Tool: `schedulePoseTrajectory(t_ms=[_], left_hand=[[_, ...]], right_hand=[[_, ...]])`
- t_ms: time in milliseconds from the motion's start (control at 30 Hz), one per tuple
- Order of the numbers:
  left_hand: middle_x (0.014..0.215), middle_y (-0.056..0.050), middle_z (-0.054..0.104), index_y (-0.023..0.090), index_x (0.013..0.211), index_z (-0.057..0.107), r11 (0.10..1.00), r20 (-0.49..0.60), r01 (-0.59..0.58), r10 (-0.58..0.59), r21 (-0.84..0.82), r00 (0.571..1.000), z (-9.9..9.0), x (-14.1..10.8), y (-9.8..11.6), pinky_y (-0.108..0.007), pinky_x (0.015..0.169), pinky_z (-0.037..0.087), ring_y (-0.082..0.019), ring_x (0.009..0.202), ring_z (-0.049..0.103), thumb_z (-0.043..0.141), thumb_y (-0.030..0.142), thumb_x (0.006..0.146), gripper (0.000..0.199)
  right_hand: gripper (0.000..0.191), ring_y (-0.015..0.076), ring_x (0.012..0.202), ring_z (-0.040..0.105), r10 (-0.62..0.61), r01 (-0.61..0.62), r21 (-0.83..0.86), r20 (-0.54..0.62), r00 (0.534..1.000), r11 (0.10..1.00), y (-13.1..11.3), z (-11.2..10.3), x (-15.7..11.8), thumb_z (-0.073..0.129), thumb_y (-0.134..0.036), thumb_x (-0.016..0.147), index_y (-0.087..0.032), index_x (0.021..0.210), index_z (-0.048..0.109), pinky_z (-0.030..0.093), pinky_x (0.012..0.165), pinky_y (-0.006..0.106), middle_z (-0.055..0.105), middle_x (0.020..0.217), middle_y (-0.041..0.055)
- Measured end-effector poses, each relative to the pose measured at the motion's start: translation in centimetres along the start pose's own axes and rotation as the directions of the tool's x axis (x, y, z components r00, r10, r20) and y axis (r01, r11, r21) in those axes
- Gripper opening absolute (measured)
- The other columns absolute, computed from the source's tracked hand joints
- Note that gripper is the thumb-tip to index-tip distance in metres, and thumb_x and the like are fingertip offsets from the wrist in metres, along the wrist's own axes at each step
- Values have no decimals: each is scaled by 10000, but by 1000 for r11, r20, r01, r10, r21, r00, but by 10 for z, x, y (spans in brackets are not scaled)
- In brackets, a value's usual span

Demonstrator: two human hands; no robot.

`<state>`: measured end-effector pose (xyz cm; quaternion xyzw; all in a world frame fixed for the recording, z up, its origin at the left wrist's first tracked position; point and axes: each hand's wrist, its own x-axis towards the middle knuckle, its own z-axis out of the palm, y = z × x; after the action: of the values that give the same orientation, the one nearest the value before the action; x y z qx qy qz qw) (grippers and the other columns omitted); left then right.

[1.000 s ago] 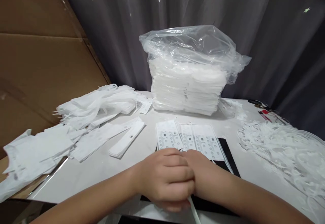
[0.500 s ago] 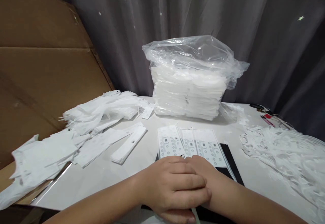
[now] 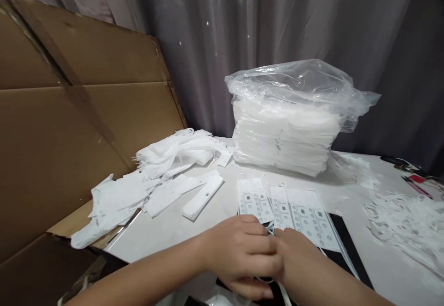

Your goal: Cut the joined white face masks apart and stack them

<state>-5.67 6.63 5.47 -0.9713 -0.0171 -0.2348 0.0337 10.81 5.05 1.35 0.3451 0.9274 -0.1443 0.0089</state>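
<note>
My left hand (image 3: 248,257) lies across my right hand (image 3: 294,250), its fingers bent and pressed together. A thin white cord (image 3: 270,226) shows at the gap between the hands, and a loop of it comes out below the left fingers. The right hand is curled, its fingers mostly hidden behind the left. Just beyond the hands lie white printed sheets (image 3: 255,199) with grey circles and small dark squares. Beside them a clear-edged printed sheet (image 3: 312,218) rests on a black mat (image 3: 350,246).
A clear bag (image 3: 284,125) packed with stacked white sheets stands at the back. White pieces (image 3: 173,158) are heaped at left beside a cardboard box (image 3: 121,121). A small white stack (image 3: 203,197) lies nearer. Tangled white cords (image 3: 409,227) spread at right, with pink-handled tools (image 3: 416,186) beyond.
The view has turned left, so the table's things sit further right and more of the box shows. My hands remain together, and more cord now shows between them.
</note>
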Motion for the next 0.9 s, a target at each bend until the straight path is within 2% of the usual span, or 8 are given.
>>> schedulePoseTrajectory(t_ms=[67,100,167,300,400,500,700,900], left_hand=[[733,-41,637,193,887,630,977,176,209,-214,44,961,-10,-25,-15,-333,657,426,-176,669,550,484,477,880,319],[730,-38,635,208,836,626,911,243,402,-413,96,878,-16,-40,-25,-331,695,435,-181,696,562,485,503,858,328],[812,-63,652,204,826,617,610,184,752,-792,248,582,-31,-76,-47,-327,762,447,-197,794,588,416,468,883,336],[921,-169,633,135,898,603,141,-41,916,-985,376,169,-59,-144,-82,-390,696,454,-305,848,595,373,390,859,346],[919,-145,635,151,846,616,-28,-62,940,-998,339,-7,-67,-171,-88,-368,675,456,-318,834,607,492,440,766,324],[1003,-118,609,175,860,621,-67,-88,968,-995,241,-47,-67,-175,-86,-351,707,454,-305,870,603,542,457,718,325],[846,-58,585,187,804,506,5,-157,986,-987,-169,-21,-79,-138,-90,-385,750,501,-257,831,590,546,570,723,393],[776,16,583,204,882,392,173,-6,747,-975,-642,220,-65,-55,-83,-348,729,571,-143,736,612,605,661,708,533]], right_hand=[[140,296,886,649,6,-5,-9,22,1000,1000,-2,-9,-4,624,-123,732,-173,857,663,498,736,356,701,906,105],[185,319,975,633,25,-25,5,30,999,1000,-3,-13,-5,607,-126,766,-160,942,656,507,778,388,690,1015,134],[322,386,1212,505,95,-99,76,57,994,992,-4,-18,-4,599,-183,826,-135,1145,595,480,896,501,575,1291,192],[445,427,1412,139,190,-220,174,174,966,960,-1,-17,4,572,-233,866,-143,1295,497,271,1013,705,228,1546,167],[412,388,1428,116,220,-251,180,173,960,951,7,-14,11,495,-131,872,-160,1283,503,236,1014,723,201,1557,134],[437,351,1432,161,264,-283,190,121,957,940,20,-12,18,470,-84,860,-175,1287,489,238,1009,717,237,1550,136],[334,345,1357,339,428,-408,218,-50,902,886,51,-4,37,352,-168,949,-138,1269,444,163,1014,705,355,1470,251],[201,291,1363,335,446,-354,382,-185,876,854,68,-21,31,362,-321,964,-180,1092,428,287,1052,501,498,1334,225]])
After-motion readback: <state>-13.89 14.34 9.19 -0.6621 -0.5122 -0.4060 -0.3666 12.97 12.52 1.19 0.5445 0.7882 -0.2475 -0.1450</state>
